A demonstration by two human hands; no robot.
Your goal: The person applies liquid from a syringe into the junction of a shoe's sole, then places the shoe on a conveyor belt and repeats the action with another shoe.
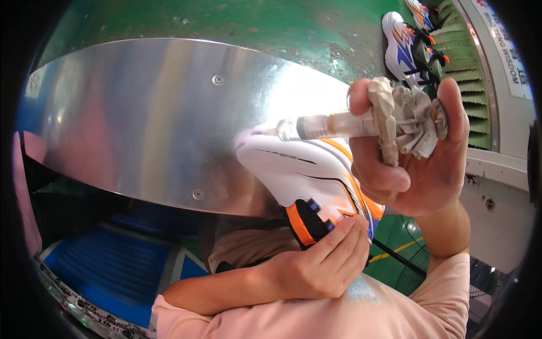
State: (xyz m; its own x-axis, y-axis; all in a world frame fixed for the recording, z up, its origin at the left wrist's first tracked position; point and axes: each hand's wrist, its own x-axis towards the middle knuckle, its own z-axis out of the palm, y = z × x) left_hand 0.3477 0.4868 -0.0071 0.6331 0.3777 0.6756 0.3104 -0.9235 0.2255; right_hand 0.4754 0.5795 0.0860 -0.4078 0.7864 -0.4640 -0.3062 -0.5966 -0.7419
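Mostly white, orange-trimmed, thin black lines – a shoe (293,166) gripped by the left hand (330,263) over the near edge of the metal surface (135,124), a clear syringe (316,126) clasped in the right hand (420,175), tip at the shoe's far end.

1. A workshop, apparently for shoes.
2. A syringe (327,125) points toward a shoe (316,183) at a metal bench (141,124).
3. More trainers (396,48) sit on a worn green surface (271,28).
4. The green floor (407,229) bears a yellow line (406,246).
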